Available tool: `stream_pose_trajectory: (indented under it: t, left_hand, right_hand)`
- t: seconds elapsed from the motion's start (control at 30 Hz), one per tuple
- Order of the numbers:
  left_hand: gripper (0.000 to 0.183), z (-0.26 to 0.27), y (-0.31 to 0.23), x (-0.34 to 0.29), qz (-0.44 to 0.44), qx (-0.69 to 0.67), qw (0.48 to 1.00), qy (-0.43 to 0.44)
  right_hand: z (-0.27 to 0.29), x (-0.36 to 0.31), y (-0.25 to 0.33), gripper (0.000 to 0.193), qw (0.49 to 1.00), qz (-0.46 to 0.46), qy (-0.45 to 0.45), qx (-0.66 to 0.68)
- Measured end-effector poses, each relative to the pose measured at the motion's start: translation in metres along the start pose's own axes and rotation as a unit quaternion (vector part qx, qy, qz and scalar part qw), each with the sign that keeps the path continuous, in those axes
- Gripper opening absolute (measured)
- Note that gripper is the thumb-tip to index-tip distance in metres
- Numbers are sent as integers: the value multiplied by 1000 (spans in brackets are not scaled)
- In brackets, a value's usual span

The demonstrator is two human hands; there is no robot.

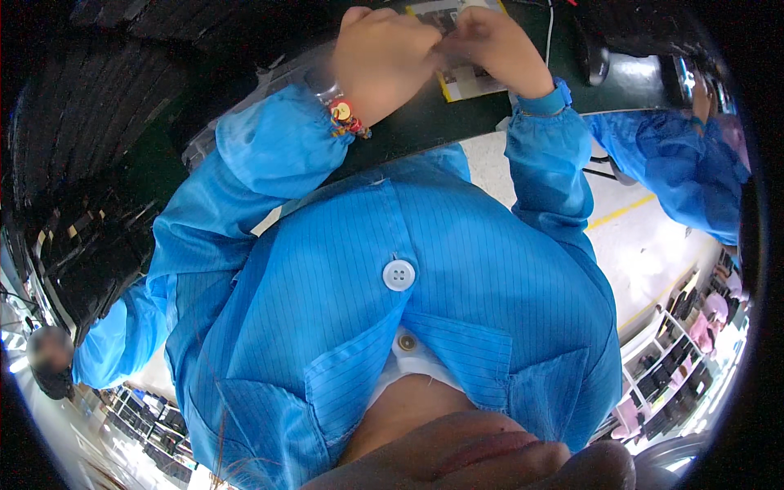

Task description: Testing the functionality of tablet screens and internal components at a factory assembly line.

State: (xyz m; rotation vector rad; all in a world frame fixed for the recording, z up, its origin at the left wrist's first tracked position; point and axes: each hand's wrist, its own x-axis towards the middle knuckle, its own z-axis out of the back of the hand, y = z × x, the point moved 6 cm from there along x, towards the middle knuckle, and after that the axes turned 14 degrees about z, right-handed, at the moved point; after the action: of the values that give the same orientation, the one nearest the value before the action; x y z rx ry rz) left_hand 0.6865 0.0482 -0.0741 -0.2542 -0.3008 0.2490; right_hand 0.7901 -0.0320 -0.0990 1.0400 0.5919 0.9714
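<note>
My left hand [382,64] and my right hand [500,51] meet at the top of the view, over a dark green work surface [416,145]. Both have their fingers curled in and pressed together. Whatever lies between the fingertips is blurred and too small to name. Beneath the right hand is a flat, yellow-edged piece [472,85] with dark and pale patches, partly covered by the hands. A beaded red and gold bracelet [346,121] circles my left wrist, and a blue wristband [545,101] my right.
Black stacked material [69,122] fills the left side. Clear plastic [282,75] lies beside my left forearm. Past my right hand are a white cable [550,34] and a dark rounded object [599,65]. Blue-clad people sit at right [670,167] and left [122,339].
</note>
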Motion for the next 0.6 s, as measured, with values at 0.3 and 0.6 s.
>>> stream_pose_trajectory:
  t: [0.3, 0.6]
  left_hand:
    - [13, -11, 9, -3, 12, 82, 996, 20]
    - [17, -18, 16, -4, 38, 78, 995, 44]
  right_hand:
    - [-4, 3, -6, 16, 998, 29, -10, 47]
    - [-3, 1, -12, 11, 996, -28, -33, 83]
